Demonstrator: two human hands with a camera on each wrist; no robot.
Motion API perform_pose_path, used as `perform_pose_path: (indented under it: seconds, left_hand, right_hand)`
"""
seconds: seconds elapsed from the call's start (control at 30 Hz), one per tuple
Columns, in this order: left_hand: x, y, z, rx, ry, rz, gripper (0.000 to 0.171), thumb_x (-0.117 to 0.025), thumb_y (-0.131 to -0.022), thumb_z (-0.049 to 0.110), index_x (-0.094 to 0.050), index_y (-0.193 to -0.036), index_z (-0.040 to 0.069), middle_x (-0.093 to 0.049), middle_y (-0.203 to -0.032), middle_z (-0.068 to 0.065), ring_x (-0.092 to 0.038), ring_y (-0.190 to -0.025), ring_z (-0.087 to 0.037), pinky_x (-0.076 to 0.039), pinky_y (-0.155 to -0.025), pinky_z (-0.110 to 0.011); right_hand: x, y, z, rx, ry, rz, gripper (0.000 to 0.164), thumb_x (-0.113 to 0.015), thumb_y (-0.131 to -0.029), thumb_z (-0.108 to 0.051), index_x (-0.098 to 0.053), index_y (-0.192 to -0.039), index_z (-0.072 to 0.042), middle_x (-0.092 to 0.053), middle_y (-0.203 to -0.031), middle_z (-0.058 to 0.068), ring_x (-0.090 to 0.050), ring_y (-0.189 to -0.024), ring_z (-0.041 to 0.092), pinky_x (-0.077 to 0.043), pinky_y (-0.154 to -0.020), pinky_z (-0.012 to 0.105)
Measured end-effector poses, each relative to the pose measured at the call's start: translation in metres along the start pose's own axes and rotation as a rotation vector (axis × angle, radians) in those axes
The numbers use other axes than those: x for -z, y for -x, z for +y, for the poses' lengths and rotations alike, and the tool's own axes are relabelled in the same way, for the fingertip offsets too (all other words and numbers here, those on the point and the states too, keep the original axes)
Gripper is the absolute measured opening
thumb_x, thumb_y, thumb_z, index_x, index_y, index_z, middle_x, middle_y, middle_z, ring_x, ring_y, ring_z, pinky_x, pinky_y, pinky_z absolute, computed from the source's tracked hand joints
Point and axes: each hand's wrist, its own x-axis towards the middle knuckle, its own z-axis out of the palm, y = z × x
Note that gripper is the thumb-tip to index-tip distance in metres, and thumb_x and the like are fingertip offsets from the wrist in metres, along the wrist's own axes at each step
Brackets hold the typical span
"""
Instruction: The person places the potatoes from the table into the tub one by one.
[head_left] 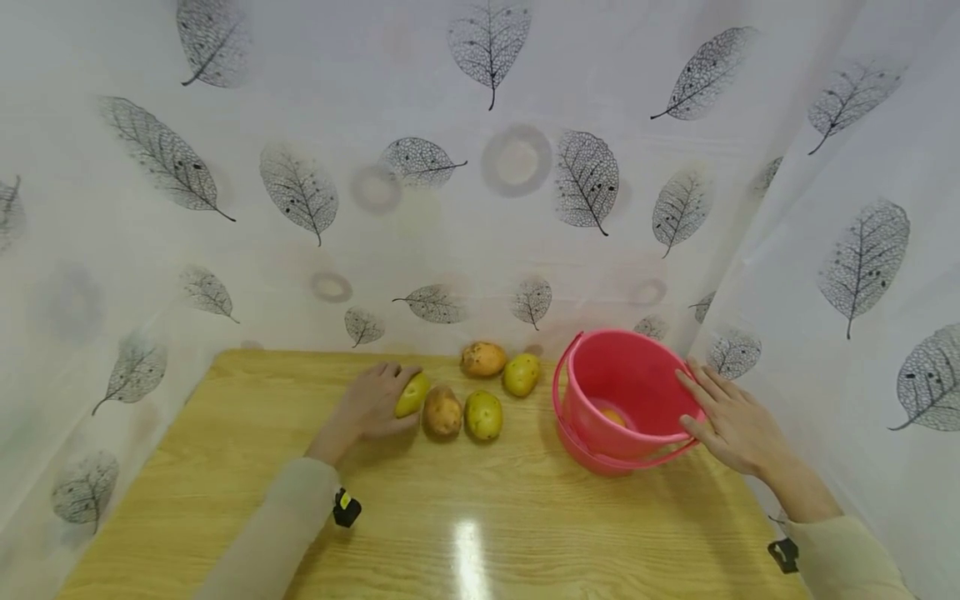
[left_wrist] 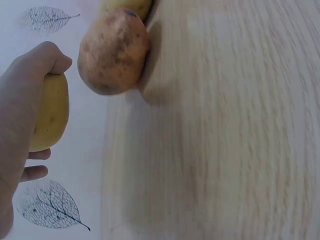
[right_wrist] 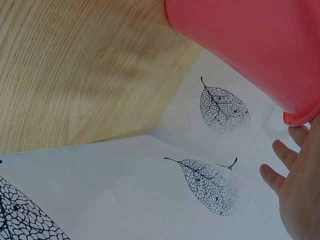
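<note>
My left hand (head_left: pixel 375 402) grips a yellow potato (head_left: pixel 412 395) at the left end of a small group, thumb on the near side. In the left wrist view that potato (left_wrist: pixel 52 112) sits between thumb and fingers. Just right of it lies a brown potato (head_left: pixel 442 412), and beside that a yellow-green potato (head_left: pixel 483 416). My right hand (head_left: pixel 731 421) touches the right side of the rim of a pink bucket (head_left: pixel 630 450) with its fingers spread and fairly straight. At the bucket's bottom a yellow thing (head_left: pixel 613 416) shows partly, the rest hidden by the wall.
Behind the front potatoes lie another brown potato (head_left: pixel 483 359) and a yellow potato (head_left: pixel 522 374). The bucket's thin handle (head_left: pixel 557 385) hangs down round its outside. A leaf-patterned white curtain (head_left: pixel 450 242) stands along the back and sides of the wooden table (head_left: pixel 420 533).
</note>
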Motion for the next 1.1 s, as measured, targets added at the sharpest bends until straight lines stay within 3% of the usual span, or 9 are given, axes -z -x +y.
perform_pose_path:
  seconds: [0.17,0.3,0.4,0.43,0.5,0.63,0.73,0.9,1.1]
  left_hand:
    - [0.006,-0.010,0.013,-0.019,0.025,0.012,0.076,-0.069,-0.090,0.057,-0.052,-0.149,0.011,-0.067,-0.126,-0.019,-0.067,-0.115,-0.035,-0.060,-0.098,-0.051]
    - [0.011,-0.019,0.024,-0.032,0.031,0.022,0.076,-0.069,-0.090,0.056,-0.052,-0.150,0.011,-0.066,-0.125,-0.018,-0.065,-0.118,-0.035,-0.058,-0.102,-0.050]
    - [0.014,-0.025,0.030,-0.046,0.029,0.024,0.078,-0.070,-0.090,0.055,-0.052,-0.150,0.010,-0.065,-0.123,-0.017,-0.063,-0.118,-0.034,-0.056,-0.105,-0.050]
    - [0.015,-0.027,0.032,-0.052,0.025,0.023,0.078,-0.070,-0.089,0.055,-0.052,-0.150,0.010,-0.065,-0.123,-0.016,-0.063,-0.118,-0.034,-0.056,-0.105,-0.049]
    - [0.015,-0.031,0.036,-0.068,0.021,0.025,0.079,-0.069,-0.090,0.057,-0.052,-0.151,0.010,-0.065,-0.122,-0.015,-0.063,-0.117,-0.032,-0.055,-0.107,-0.048]
    - [0.014,-0.039,0.043,-0.105,0.011,0.055,0.078,-0.071,-0.089,0.057,-0.055,-0.149,0.009,-0.066,-0.121,-0.014,-0.064,-0.114,-0.030,-0.055,-0.107,-0.046]
    - [0.014,-0.045,0.050,-0.123,0.020,0.068,0.078,-0.073,-0.088,0.056,-0.055,-0.149,0.010,-0.066,-0.121,-0.014,-0.064,-0.112,-0.030,-0.058,-0.100,-0.044]
    - [0.017,-0.056,0.061,-0.152,0.035,0.051,0.081,-0.073,-0.089,0.057,-0.051,-0.152,0.011,-0.065,-0.134,-0.020,-0.065,-0.119,-0.034,-0.060,-0.098,-0.048]
    - [0.016,-0.068,0.073,-0.187,0.083,0.048,0.079,-0.071,-0.090,0.056,-0.049,-0.152,0.014,-0.063,-0.141,-0.020,-0.062,-0.130,-0.035,-0.057,-0.106,-0.050]
  right_hand:
    - [0.001,0.000,-0.001,-0.003,-0.005,-0.005,0.071,-0.055,-0.105,-0.041,-0.034,-0.165,-0.010,-0.014,-0.179,0.005,-0.006,-0.168,0.016,0.015,-0.120,0.007]
    - [0.001,-0.001,-0.002,-0.010,-0.018,-0.012,0.072,-0.057,-0.104,-0.040,-0.033,-0.166,-0.011,-0.014,-0.179,0.005,-0.001,-0.167,0.010,-0.003,-0.137,0.031]
    - [0.001,-0.001,-0.002,-0.014,-0.022,-0.015,0.072,-0.058,-0.103,-0.038,-0.033,-0.166,-0.011,-0.015,-0.179,0.005,-0.001,-0.167,0.011,-0.018,-0.135,0.045]
    - [0.001,-0.001,-0.002,-0.015,-0.023,-0.016,0.073,-0.059,-0.103,-0.037,-0.033,-0.166,-0.011,-0.015,-0.179,0.005,-0.002,-0.167,0.012,-0.013,-0.137,0.040]
    - [0.001,-0.001,-0.002,-0.016,-0.023,-0.017,0.073,-0.059,-0.103,-0.037,-0.033,-0.166,-0.011,-0.014,-0.179,0.005,-0.002,-0.167,0.013,-0.018,-0.135,0.046]
    - [0.001,-0.001,-0.002,-0.020,-0.026,-0.016,0.073,-0.059,-0.103,-0.037,-0.033,-0.166,-0.010,-0.014,-0.179,0.005,-0.004,-0.168,0.016,-0.004,-0.138,0.036]
    - [0.002,-0.002,-0.002,-0.028,-0.031,-0.023,0.073,-0.060,-0.102,-0.037,-0.034,-0.165,-0.010,-0.014,-0.179,0.005,-0.007,-0.168,0.020,-0.010,-0.137,0.043]
    - [0.003,-0.002,-0.001,-0.030,-0.033,-0.033,0.073,-0.058,-0.104,-0.039,-0.032,-0.166,-0.011,-0.013,-0.179,0.005,-0.007,-0.168,0.020,-0.037,-0.117,0.064]
    - [0.005,-0.002,-0.003,-0.029,-0.026,-0.032,0.072,-0.057,-0.104,-0.041,-0.035,-0.165,-0.010,-0.017,-0.178,0.007,-0.013,-0.168,0.024,-0.040,-0.113,0.065]
